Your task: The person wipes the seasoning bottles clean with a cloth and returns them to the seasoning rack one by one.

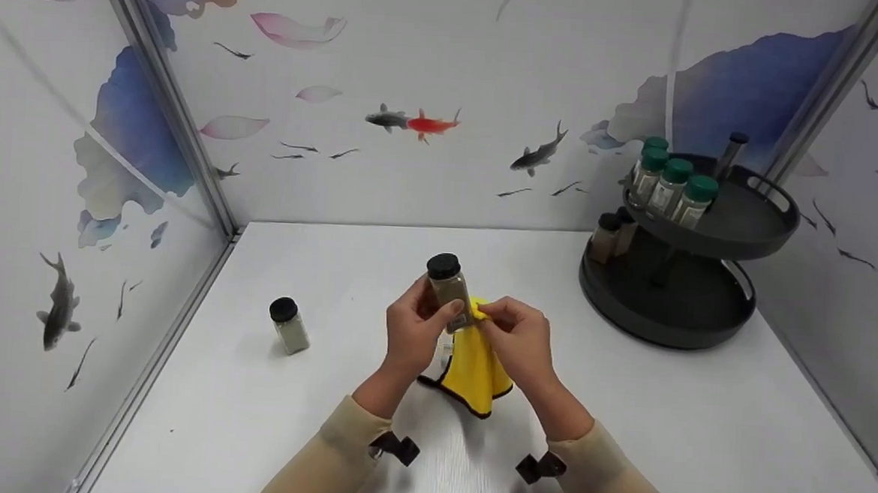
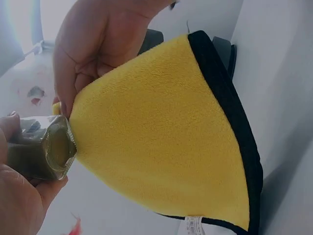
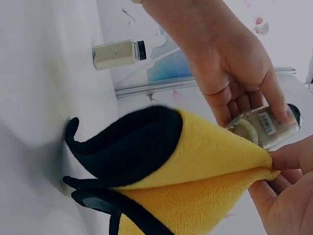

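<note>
My left hand (image 1: 414,326) grips a clear glass spice jar (image 1: 451,292) with a black lid, tilted above the table. A barcode label shows on the jar (image 3: 264,125) in the right wrist view. Close beside it, my right hand (image 1: 518,339) pinches a yellow cloth (image 1: 474,365) with dark edging. The cloth hangs down from the fingertips, its pinched top right against the jar. In the left wrist view, the cloth (image 2: 161,132) spreads wide next to the jar's base (image 2: 59,149).
Another black-lidded spice jar (image 1: 290,327) stands on the white table (image 1: 205,414) to the left. At the back right is a two-tier black rack (image 1: 668,326). Several green-lidded jars (image 1: 669,185) are on its upper tier, and dark-lidded jars (image 1: 606,239) on the lower.
</note>
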The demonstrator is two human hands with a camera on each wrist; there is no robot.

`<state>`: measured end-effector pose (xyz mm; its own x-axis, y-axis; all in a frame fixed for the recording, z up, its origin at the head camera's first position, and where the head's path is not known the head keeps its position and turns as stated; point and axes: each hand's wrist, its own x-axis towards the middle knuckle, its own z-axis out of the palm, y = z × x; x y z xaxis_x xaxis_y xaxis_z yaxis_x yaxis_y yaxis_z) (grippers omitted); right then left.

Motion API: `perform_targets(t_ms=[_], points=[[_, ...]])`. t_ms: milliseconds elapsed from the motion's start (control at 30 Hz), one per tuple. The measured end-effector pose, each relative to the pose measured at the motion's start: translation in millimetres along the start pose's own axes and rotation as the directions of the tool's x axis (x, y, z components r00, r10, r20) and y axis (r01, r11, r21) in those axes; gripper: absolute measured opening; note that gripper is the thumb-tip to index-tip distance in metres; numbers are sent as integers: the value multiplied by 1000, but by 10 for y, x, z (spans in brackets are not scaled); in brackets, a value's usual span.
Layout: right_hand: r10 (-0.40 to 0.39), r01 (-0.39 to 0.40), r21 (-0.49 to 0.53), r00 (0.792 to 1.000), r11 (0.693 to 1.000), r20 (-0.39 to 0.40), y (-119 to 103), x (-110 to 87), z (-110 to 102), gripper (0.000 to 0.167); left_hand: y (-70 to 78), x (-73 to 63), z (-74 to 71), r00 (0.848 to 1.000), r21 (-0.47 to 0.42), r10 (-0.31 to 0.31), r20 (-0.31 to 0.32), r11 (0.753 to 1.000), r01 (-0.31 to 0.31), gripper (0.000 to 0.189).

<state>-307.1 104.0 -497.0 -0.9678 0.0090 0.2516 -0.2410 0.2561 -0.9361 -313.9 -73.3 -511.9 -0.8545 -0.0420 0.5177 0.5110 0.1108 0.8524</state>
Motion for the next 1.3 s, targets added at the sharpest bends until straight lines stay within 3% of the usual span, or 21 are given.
perform_targets(t_ms=[167,333,467,600,700,800,967,1100,1300], points=[[29,-29,11,999,1000,26,-25,-7,1,15,-38,-8,-19,997,53,62,-45,997,-60,52],[65,-67,55,998,996,25,-29,15,-30,15,-46,-29,8,997,63,81,-6,995,-80,57],[32,-31,107,999,994,-14,-42,20,-100,12,-58,-67,65,998,32,11,66,999,-13,56],[-74,90,144,991,986,-108,-64,30,-186,12,-72,-114,137,984,17,-79,161,997,77,54],[-147,170,148,977,974,-158,-86,43,-217,14,-69,-122,176,975,14,-94,200,996,93,56],[-179,202,155,972,967,-153,-72,54,-199,15,-58,-105,183,978,18,-87,190,996,85,56],[-173,189,132,977,973,-124,29,76,-119,14,-50,-78,156,983,69,-117,144,992,108,52],[-126,135,100,988,986,-84,98,94,-73,10,-54,-60,118,984,81,-132,124,989,122,49],[-46,46,9,998,999,40,130,101,-48,12,-41,-6,29,988,32,-120,93,993,117,52]])
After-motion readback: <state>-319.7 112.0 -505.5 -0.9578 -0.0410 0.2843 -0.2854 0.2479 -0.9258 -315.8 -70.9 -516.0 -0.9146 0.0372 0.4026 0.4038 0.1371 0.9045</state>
